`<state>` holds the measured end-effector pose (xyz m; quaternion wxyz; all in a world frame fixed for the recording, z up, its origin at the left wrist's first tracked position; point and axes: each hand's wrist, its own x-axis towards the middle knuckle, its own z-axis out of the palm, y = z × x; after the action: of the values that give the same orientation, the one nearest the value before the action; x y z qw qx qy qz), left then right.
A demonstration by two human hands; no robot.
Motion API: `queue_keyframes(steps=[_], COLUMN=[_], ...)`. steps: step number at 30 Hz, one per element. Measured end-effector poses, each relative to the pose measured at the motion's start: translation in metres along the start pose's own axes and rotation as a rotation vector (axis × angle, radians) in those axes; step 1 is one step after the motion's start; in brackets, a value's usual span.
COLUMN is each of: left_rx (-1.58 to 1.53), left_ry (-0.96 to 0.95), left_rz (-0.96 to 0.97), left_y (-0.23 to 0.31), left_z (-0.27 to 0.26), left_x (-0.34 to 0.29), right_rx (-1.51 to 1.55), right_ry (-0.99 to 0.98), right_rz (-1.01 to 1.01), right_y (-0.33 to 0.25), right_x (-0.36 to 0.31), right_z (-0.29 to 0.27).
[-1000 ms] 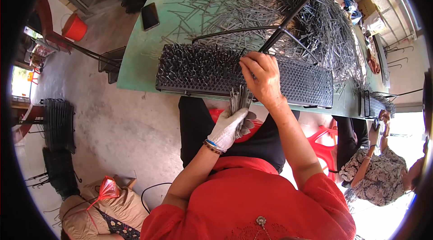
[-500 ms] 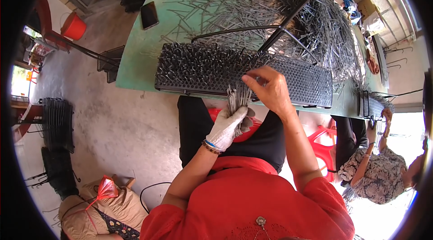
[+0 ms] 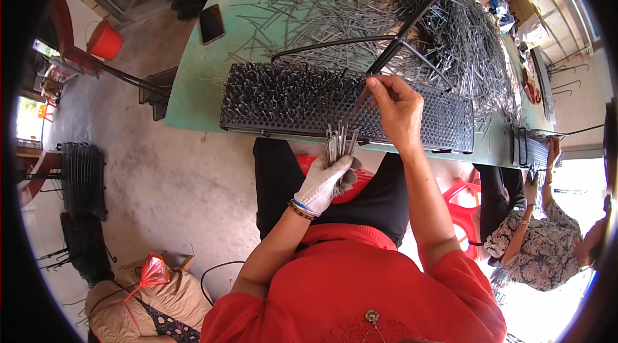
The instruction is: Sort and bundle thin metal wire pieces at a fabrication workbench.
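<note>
While left hand (image 3: 320, 185) holds rods (image 3: 337, 144), tray edge (image 3: 296, 135) near, floor (image 3: 187, 179) leftward

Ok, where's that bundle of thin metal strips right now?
In the head view, the bundle is in the gloved left hand, slightly right of centre, its upper ends by the near edge of the black perforated tray.

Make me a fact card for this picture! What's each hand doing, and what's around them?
Left hand: gloved, holding a bundle of thin metal strips
Right hand: bare, pinching what looks like one thin strip
Tray: black, full of holes; dark pieces crowd its left part
Table: green, with a messy heap of strips and a phone
Far left: red bucket
Far right: another person
</note>
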<state>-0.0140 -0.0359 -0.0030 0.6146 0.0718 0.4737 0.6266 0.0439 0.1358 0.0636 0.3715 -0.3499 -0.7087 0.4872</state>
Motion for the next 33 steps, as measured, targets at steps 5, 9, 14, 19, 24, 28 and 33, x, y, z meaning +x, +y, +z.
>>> queue_keyframes(steps=[5, 9, 14, 19, 24, 28, 33], left_rx=[-0.006, -0.012, -0.014, 0.007, 0.002, 0.001, -0.006], left_ry=[0.0, -0.005, -0.003, -0.009, -0.017, -0.01, -0.003], left_rz=[-0.034, -0.035, -0.058, -0.059, -0.076, -0.071, -0.075], left_y=[0.0, -0.002, -0.003, -0.003, -0.002, -0.003, -0.002], left_z=[0.001, 0.0, -0.001, -0.001, -0.002, -0.002, -0.001], left_x=[-0.002, -0.001, 0.001, 0.001, 0.001, 0.001, 0.001], right_rx=[-0.131, -0.231, -0.281, -0.287, -0.283, -0.274, -0.303], right_ry=[0.062, 0.114, 0.101, 0.095, 0.115, 0.102, -0.034], right_rz=[-0.184, -0.345, -0.472, -0.526, -0.472, -0.474, -0.575], right_y=[0.003, 0.012, 0.011, 0.007, 0.007, 0.007, 0.005], right_x=[0.008, 0.01, 0.009, 0.008, 0.004, 0.005, 0.008], right_z=[0.007, 0.008, 0.005, 0.004, 0.007, 0.008, 0.002])
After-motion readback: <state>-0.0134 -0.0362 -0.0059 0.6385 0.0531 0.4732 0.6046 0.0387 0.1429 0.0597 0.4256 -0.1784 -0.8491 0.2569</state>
